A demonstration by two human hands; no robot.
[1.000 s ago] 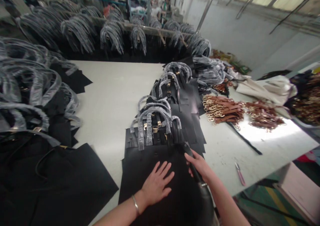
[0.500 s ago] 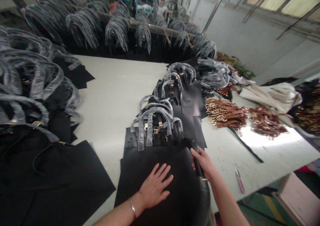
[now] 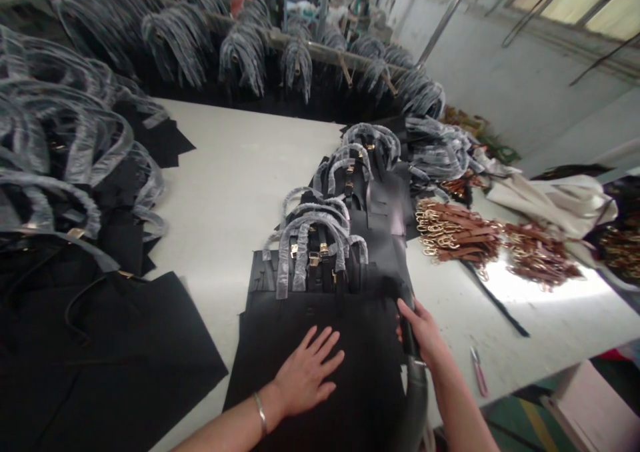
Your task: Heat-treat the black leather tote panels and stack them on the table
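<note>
Fingers of the left hand (image 3: 310,372) — spread well apart — lay to the right of a dark pile of bag pieces (image 3: 110,345) and flat upon a black panel (image 3: 370,359), which ran beneath them and past their tips. Beyond those tips, wrapped handles (image 3: 300,265) lay arched near gold buckles (image 3: 314,259). At the panel's right edge the right hand (image 3: 425,332) had its fingers closed around a black hose tool (image 3: 409,337), its blurred head by the panel's upper right corner — whether touching, I could not tell. Farther right, on the pale table (image 3: 463,309), lay brown straps (image 3: 453,229) with gold clips and, nearer, a pink-handled cutter (image 3: 479,372).
</note>
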